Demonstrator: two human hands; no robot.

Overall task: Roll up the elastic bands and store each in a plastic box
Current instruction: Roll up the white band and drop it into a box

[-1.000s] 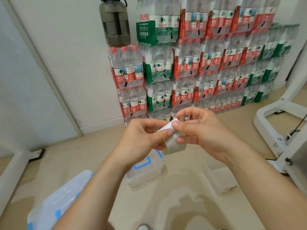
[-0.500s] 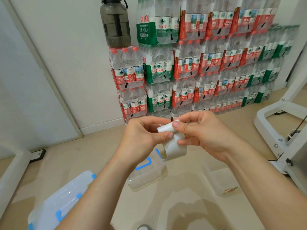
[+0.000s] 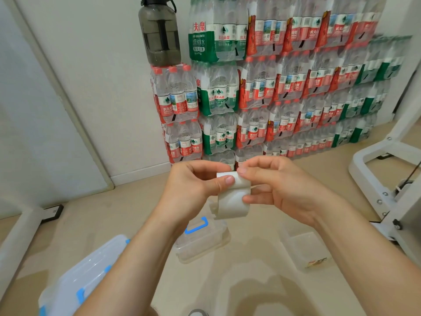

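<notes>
The white elastic band (image 3: 233, 199) is in the middle of the frame, held up in the air. Its top is rolled a little, and the rest hangs down loose. The left hand (image 3: 193, 185) pinches the rolled part, and the right hand (image 3: 284, 185) pinches it from the other side. The rolling looks only just begun. The small box (image 3: 205, 242) below and the open box (image 3: 305, 249) at lower right may be empty, but they are too blurry to tell.
</notes>
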